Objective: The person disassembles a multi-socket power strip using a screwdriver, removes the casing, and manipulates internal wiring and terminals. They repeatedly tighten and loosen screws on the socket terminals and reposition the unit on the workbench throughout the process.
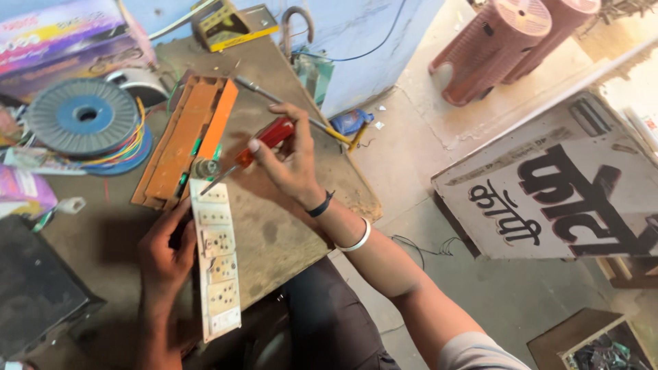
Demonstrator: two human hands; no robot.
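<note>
A worn brown worktop (pixel 288 226) with chipped edges stands against a pale blue wall (pixel 356 41), where a thin dark cable (pixel 384 41) runs across the paint. The floor (pixel 493 294) is bare grey concrete, dusty and marked with small scraps. Two reddish-brown plastic stools (pixel 500 41) lie tipped over near the wall. A large grey signboard (pixel 555 185) with black lettering leans close by. Bright daylight falls on the upper right, washing out the ground there, while the worktop sits in softer shade.
</note>
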